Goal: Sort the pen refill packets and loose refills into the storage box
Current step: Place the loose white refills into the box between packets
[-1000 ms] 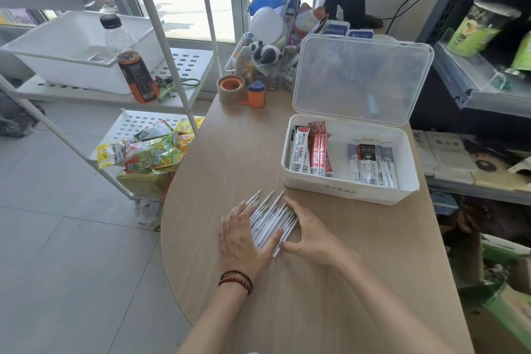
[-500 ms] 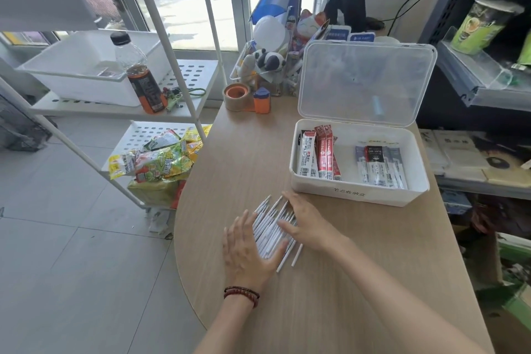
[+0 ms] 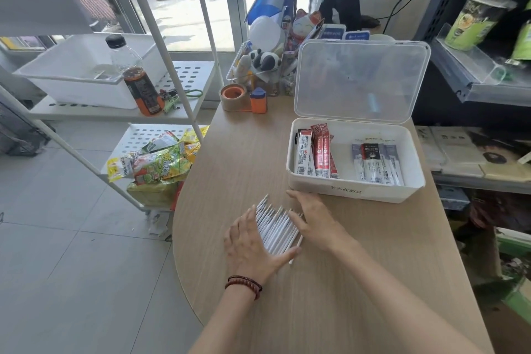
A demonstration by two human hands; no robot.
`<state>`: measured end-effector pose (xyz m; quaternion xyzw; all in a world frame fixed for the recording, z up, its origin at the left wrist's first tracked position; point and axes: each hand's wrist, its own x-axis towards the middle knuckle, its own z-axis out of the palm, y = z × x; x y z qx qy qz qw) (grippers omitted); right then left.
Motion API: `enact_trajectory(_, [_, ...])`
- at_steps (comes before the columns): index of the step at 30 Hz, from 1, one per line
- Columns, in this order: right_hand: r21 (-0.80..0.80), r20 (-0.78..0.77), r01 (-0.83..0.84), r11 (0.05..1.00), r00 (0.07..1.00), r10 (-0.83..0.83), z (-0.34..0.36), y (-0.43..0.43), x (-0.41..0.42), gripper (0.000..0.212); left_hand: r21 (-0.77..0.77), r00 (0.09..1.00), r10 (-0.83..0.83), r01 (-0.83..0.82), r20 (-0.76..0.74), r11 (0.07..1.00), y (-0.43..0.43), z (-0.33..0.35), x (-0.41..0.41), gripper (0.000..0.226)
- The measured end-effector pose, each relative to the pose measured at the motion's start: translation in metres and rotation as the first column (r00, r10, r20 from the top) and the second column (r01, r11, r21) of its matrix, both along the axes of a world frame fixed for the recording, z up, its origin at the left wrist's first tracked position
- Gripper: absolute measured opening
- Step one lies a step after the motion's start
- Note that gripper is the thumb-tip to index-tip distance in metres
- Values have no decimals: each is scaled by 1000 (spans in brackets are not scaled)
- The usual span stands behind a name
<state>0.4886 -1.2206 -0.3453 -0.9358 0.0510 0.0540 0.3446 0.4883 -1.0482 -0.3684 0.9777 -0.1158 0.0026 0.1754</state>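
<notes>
Both sets of fingers straight: left hand (image 3: pixel 249 243) and right hand (image 3: pixel 316 224) flank refills (image 3: pixel 275 228) just before box (image 3: pixel 355 190); gathering step; next, probably: grip bundle, lift into box.

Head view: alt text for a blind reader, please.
The left hand and right hand press a bunch of loose white pen refills together from both sides on a wooden table. Just beyond stands an open white storage box holding red-and-white refill packets at its left and grey packets at its right.
</notes>
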Motion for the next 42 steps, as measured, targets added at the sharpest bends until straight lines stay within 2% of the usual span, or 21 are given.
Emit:
enact_trajectory(6, [-169,62,58,984,997,-48,-8,-34,-28,38,197,991,-5,31,-131,980,-17,13,12,118])
enact_trajectory(13, [-133,66,140,981,989,-132,-18,-41,-49,32,182,986,-60,88,-153,979,-19,15,16,91])
enact_trajectory(18, [-119,46,87,989,996,-82,-19,-32,-52,38,98,985,-79,94,-153,991,-7,16,11,85])
enact_trajectory(25, [-107,42,50,993,998,-46,-19,-18,-48,38,136,983,-56,81,-177,987,-9,19,13,74])
enact_trajectory(29, [-144,37,61,988,998,-56,-19,-21,-49,36,124,980,-47,72,-195,990,-11,18,18,61])
enact_trajectory(34, [-301,46,74,951,997,-63,-16,-24,-53,37,130,975,-46,76,-218,989,-9,14,29,43])
enact_trajectory(42, [-310,43,82,947,996,-73,-12,-22,-54,38,216,971,-99,147,-217,965,-12,13,39,28])
